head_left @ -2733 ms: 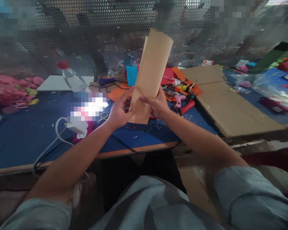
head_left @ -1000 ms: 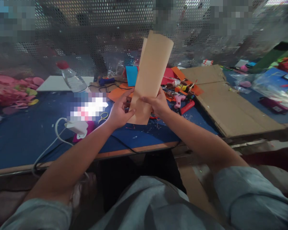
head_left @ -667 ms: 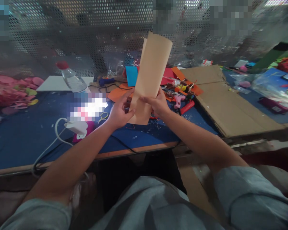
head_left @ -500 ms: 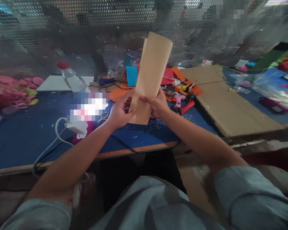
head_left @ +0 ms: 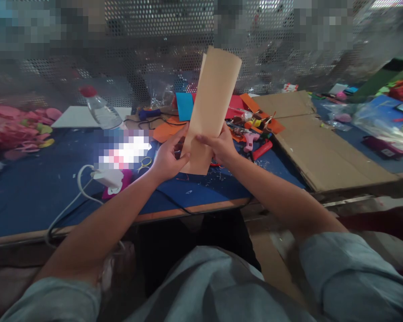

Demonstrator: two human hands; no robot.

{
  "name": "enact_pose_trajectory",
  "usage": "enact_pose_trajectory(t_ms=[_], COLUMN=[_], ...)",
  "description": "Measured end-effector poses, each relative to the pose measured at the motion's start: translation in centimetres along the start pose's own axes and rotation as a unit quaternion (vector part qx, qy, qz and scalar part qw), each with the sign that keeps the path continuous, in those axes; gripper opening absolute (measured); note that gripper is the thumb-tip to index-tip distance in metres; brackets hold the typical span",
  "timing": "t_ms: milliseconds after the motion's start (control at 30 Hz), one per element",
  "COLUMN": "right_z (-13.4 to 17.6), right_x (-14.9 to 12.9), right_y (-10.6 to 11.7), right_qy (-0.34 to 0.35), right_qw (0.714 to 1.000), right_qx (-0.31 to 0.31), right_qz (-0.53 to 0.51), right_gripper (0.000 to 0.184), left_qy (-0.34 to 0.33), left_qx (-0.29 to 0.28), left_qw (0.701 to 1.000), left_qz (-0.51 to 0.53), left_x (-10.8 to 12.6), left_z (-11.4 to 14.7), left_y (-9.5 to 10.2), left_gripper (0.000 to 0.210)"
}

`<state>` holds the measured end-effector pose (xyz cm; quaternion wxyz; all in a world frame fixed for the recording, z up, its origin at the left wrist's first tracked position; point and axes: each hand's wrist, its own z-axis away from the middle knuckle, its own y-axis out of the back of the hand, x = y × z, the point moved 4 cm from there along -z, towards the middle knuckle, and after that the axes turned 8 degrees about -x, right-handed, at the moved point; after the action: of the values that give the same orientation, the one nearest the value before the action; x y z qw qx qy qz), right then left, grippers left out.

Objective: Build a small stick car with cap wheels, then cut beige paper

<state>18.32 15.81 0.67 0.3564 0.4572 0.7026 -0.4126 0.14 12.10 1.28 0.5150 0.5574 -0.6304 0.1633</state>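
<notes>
A long folded sheet of tan paper [head_left: 213, 94] stands tilted in front of me, held up over the table, its top leaning right. My left hand [head_left: 170, 156] pinches its lower left edge between thumb and fingers. On the right side, my right hand [head_left: 223, 145] grips the sheet lower down, thumb across the front and fingers behind it, mostly hidden. Behind the paper lie orange sheets [head_left: 169, 131] and a blue sheet [head_left: 184, 106]. A pink glue gun [head_left: 250, 141] rests to the right of my right hand.
A clear bottle with a red cap [head_left: 102, 109] and a white plug with cable [head_left: 108, 179] are at left. Pink paper petals [head_left: 16, 129] heap at the far left. Flattened cardboard [head_left: 332, 152] covers the right side of the blue table [head_left: 36, 192]. A perforated metal screen [head_left: 168, 40] stands behind.
Almost nothing differs. The tan paper has shifted down very slightly, and both hands keep the same hold on it.
</notes>
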Motion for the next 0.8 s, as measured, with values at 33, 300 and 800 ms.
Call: enact_pose_trajectory(t_ms=[33,300,800], right_z=[0.01,-0.15,-0.09], right_x=[-0.05,0.18,0.18], right_y=[-0.02,0.2,0.32], right_qy=[-0.002,-0.001,0.006], right_qw=[1.0,1.0,0.999], right_qx=[0.002,0.004,-0.006], right_qz=[-0.002,-0.009,0.036], right_gripper=[0.099,0.092,0.084], left_qy=[0.0,-0.004,0.068], left_qx=[0.0,0.013,0.018], left_qw=[1.0,1.0,0.995], left_qz=[0.003,-0.008,0.065], left_x=[0.01,0.09,0.78], left_z=[0.01,0.06,-0.42], left_y=[-0.01,-0.07,0.14], left_gripper=[0.084,0.08,0.04])
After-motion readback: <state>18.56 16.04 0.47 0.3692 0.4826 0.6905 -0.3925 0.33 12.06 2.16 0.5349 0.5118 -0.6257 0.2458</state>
